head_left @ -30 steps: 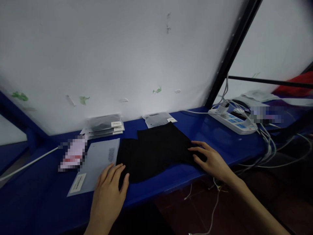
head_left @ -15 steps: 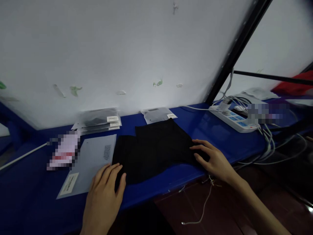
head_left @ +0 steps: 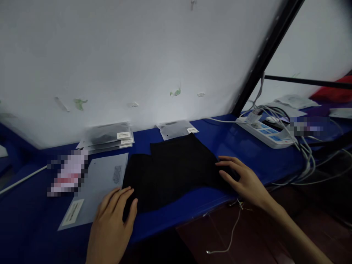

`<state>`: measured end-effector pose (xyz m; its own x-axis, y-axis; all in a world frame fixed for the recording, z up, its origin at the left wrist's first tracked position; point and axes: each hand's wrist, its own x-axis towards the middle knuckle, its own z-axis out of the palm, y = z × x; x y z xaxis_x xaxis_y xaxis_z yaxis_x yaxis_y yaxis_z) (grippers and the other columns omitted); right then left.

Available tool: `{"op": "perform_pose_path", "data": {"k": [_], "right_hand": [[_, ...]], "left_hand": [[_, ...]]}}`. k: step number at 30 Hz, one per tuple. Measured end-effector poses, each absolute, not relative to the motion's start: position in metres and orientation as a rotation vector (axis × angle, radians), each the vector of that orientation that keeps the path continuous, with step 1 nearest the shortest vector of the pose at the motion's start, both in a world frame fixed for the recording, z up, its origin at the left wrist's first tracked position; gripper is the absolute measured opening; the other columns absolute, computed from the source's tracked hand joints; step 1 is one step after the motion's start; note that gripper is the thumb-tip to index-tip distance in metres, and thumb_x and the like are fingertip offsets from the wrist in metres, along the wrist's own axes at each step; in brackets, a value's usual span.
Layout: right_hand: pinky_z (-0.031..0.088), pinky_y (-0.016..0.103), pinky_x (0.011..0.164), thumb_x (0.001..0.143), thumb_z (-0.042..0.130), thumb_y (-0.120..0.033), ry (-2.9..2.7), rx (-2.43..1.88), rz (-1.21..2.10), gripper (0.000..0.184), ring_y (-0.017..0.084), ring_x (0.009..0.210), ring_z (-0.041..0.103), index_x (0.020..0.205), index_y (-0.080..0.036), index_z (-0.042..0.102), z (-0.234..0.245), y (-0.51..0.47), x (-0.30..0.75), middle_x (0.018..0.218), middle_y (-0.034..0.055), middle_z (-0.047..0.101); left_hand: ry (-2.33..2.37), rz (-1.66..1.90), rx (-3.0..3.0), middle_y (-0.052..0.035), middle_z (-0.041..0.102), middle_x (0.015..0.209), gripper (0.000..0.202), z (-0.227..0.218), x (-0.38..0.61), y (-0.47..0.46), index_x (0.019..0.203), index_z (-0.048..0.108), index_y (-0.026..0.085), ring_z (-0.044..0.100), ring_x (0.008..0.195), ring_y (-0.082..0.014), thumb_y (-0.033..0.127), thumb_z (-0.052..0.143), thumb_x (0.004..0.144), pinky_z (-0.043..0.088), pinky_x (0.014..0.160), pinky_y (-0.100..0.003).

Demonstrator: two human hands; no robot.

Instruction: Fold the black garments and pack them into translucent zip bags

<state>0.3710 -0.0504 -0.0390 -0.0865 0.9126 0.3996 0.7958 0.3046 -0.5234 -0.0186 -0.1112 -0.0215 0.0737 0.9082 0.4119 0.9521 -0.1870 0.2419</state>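
A black cloth garment [head_left: 173, 172], shaped like a pair of shorts, lies spread flat on the blue table [head_left: 247, 156]. My left hand [head_left: 114, 216] rests at its left end with the fingers apart, partly over a frosted plastic bag [head_left: 101, 174]. At the garment's right end is my right hand [head_left: 242, 179], fingers extended and thumb apart, with the fingertips on the cloth's edge. The bag carries a white label [head_left: 73, 212] and small printed text. Its right side meets the garment.
Against the white wall stands a stack of filled bags [head_left: 107, 135] with labels, and another filled bag [head_left: 177, 129] lies behind the garment. A power strip [head_left: 265, 134] with tangled cables [head_left: 304, 154] sits at the right. Something pink and blurred out [head_left: 68, 170] lies at the left.
The camera view has shifted slightly. Both hands stay at the two ends of the garment, which lies as before.
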Motion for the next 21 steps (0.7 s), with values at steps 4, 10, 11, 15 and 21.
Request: {"op": "perform_pose_path", "data": {"k": [4, 10, 11, 15, 21], "right_hand": [[0.053, 0.045, 0.090, 0.092, 0.051, -0.043, -1.761, -1.559, 0.193, 0.030, 0.027, 0.102, 0.066, 0.113, -0.026, 0.062, -0.031, -0.031, 0.371, 0.115, 0.0084, 0.066], [0.054, 0.040, 0.087, 0.091, 0.052, -0.038, -1.925, -1.515, 0.203, 0.031, 0.023, 0.093, 0.067, 0.116, -0.022, 0.062, -0.011, 0.040, 0.356, 0.110, 0.0093, 0.065], [0.053, 0.039, 0.088, 0.091, 0.052, -0.037, -1.970, -1.523, 0.194, 0.031, 0.023, 0.094, 0.066, 0.116, -0.021, 0.062, -0.009, 0.055, 0.353, 0.110, 0.0101, 0.065], [0.050, 0.038, 0.088, 0.092, 0.049, -0.035, -2.085, -1.656, 0.118, 0.035, 0.024, 0.094, 0.065, 0.121, -0.018, 0.062, -0.010, 0.110, 0.337, 0.113, 0.0133, 0.063], [0.048, 0.037, 0.080, 0.089, 0.054, -0.038, -2.093, -1.688, 0.082, 0.026, 0.024, 0.088, 0.062, 0.103, -0.022, 0.069, -0.020, 0.139, 0.338, 0.104, 0.0105, 0.061]], "left_hand": [[-1.938, -0.787, -2.238, -0.0050, 0.068, 0.118, 0.036, -0.010, -0.017, -0.099, 0.115, 0.063, 0.026, 0.054, 0.122, -0.0294, 0.048, 0.042, 0.096, 0.046, 0.098, -0.050], [-1.845, -0.694, -2.303, -0.0065, 0.071, 0.109, 0.033, 0.029, 0.007, -0.036, 0.109, 0.066, 0.021, 0.058, 0.111, -0.0282, 0.038, 0.041, 0.097, 0.047, 0.097, -0.046], [-1.832, -0.653, -2.328, -0.0062, 0.071, 0.109, 0.033, 0.034, 0.013, -0.020, 0.109, 0.066, 0.020, 0.059, 0.110, -0.0272, 0.036, 0.040, 0.097, 0.047, 0.096, -0.044], [-1.778, -0.365, -2.391, -0.0096, 0.071, 0.109, 0.033, 0.037, 0.033, 0.045, 0.113, 0.067, 0.016, 0.059, 0.107, -0.0280, 0.027, 0.040, 0.097, 0.047, 0.093, -0.042], [-1.810, -0.217, -2.401, -0.0133, 0.069, 0.105, 0.025, 0.020, 0.041, 0.093, 0.103, 0.069, 0.016, 0.058, 0.103, -0.0312, 0.025, 0.049, 0.093, 0.048, 0.084, -0.042]]}}
